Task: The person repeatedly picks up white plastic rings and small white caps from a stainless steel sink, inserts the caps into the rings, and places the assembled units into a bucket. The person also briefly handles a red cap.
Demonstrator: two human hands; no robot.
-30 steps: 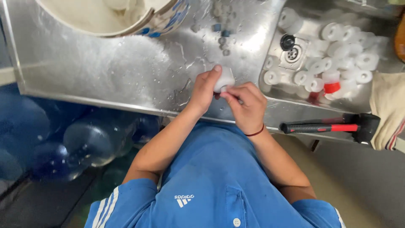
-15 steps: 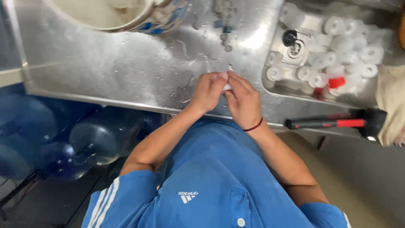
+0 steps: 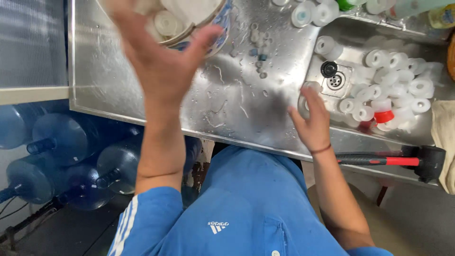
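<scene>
My left hand (image 3: 159,59) is raised with fingers spread and empty, over a white bowl (image 3: 219,18) that holds white plastic caps (image 3: 167,22). My right hand (image 3: 313,122) reaches across the wet steel counter (image 3: 237,104) to the left rim of the sink basin (image 3: 346,135). Its fingertips are at a white cap (image 3: 310,87) on that rim, and the fingers look apart, not closed on it. Many white caps (image 3: 388,90) and one red cap (image 3: 384,116) lie in the basin around the drain (image 3: 334,81).
A mallet with a red and black handle (image 3: 386,161) lies on the counter's front edge at the right. Small loose parts (image 3: 258,50) are scattered at mid-counter. Large blue water jugs (image 3: 66,142) lie under the counter at the left. A cloth (image 3: 445,137) hangs at the far right.
Both hands were together at the counter's front edge on a white cap. The left hand has swung up over the bowl and opened; the right has moved right to the sink.
</scene>
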